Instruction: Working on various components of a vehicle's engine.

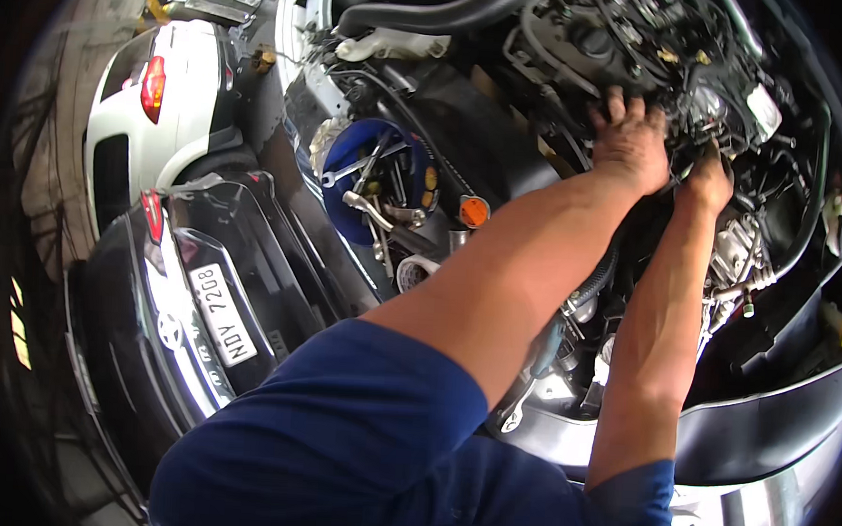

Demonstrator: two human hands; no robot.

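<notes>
Both my arms reach into an open engine bay, over the engine (585,43). My left hand (634,146) rests palm down against the side of the engine, its fingers spread apart, holding nothing I can see. Close beside it on the right, my right hand (708,183) reaches among hoses and wiring (698,58). Its fingers look pinched together, and whatever they hold is hidden among the dark parts. A metal engine part with pipes (734,251) lies just nearer than the right hand.
A blue tub (347,212) of wrenches and other hand tools sits left of my left arm, near an orange round cap (474,211). A wrench (516,416) lies at the bay's front edge. A black car (201,290) and a white car (163,107) stand at the left.
</notes>
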